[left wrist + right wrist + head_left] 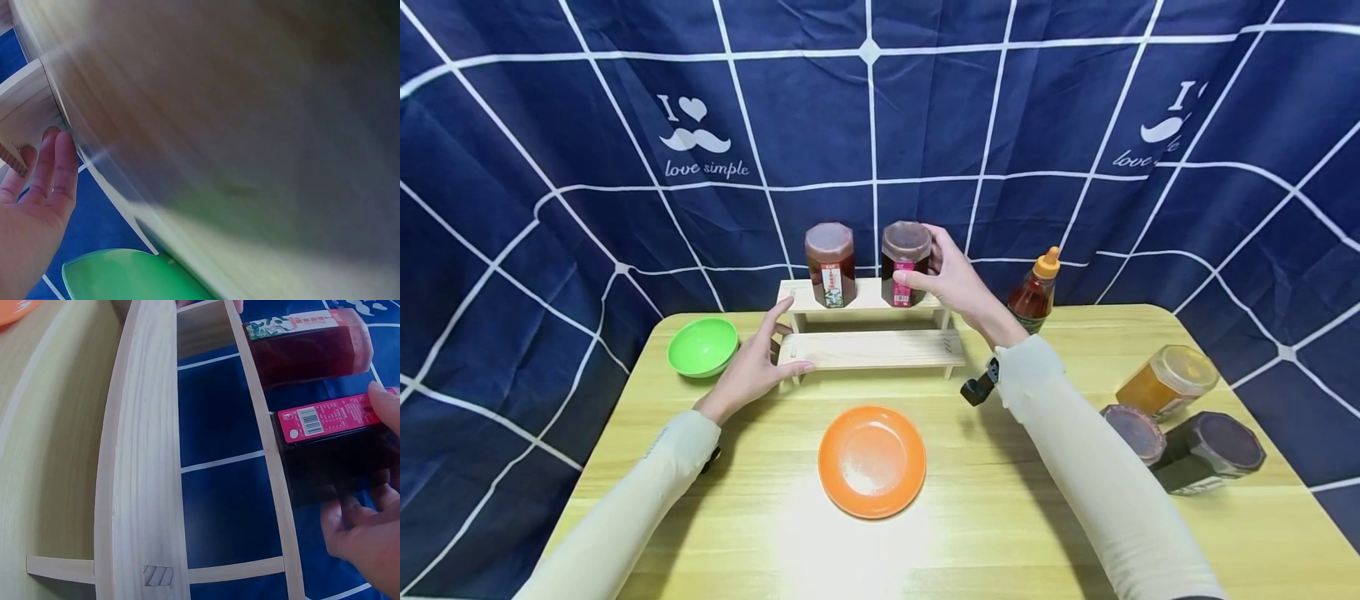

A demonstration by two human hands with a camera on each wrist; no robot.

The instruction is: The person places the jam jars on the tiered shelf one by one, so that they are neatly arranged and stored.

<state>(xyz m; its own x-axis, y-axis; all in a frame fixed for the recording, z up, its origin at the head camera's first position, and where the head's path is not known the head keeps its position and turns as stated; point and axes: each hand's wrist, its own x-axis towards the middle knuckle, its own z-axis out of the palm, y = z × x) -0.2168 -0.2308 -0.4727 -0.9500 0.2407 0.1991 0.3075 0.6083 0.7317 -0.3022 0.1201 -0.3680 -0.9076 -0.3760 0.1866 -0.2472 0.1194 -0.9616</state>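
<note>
A two-step wooden rack (872, 348) stands at the back of the yellow table (985, 517). Two dark jam jars sit on its upper step: one with a white and green label (831, 265) on the left, one with a pink label (905, 262) on the right. My right hand (942, 271) grips the pink-label jar (337, 447), thumb on its front and fingers round its far side. My left hand (760, 358) rests with straight fingers against the rack's left end (28, 119). The other jar (306, 347) stands free beside it.
An orange plate (872, 460) lies at the table's middle front. A green bowl (702, 346) sits left of the rack. A red sauce bottle (1034, 293) stands at the right of the rack. Three jars (1180, 417) lie near the right edge.
</note>
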